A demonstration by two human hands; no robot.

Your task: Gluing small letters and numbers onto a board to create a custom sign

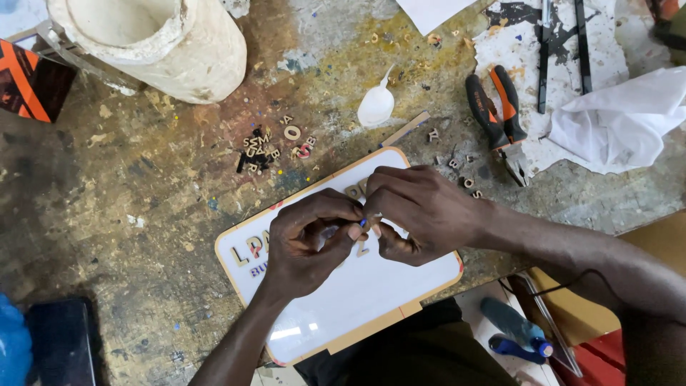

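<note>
A white board with a light wooden rim (371, 325) lies tilted on the stained workbench, with several small wooden letters stuck near its left end (246, 250). My left hand (304, 239) and my right hand (421, 211) meet above the board's middle. Their fingertips pinch together around a very small piece with a blue tip (363, 223); what it is stays too small to tell. A wooden letter (363, 249) lies on the board just under the fingers.
A heap of loose wooden letters (268, 146) sits beyond the board. Orange-and-black pliers (500, 118) and a crumpled white cloth (622, 121) lie at the right. A large white plaster vessel (153, 43) stands at the back left, a white plastic spoon (376, 104) near the middle.
</note>
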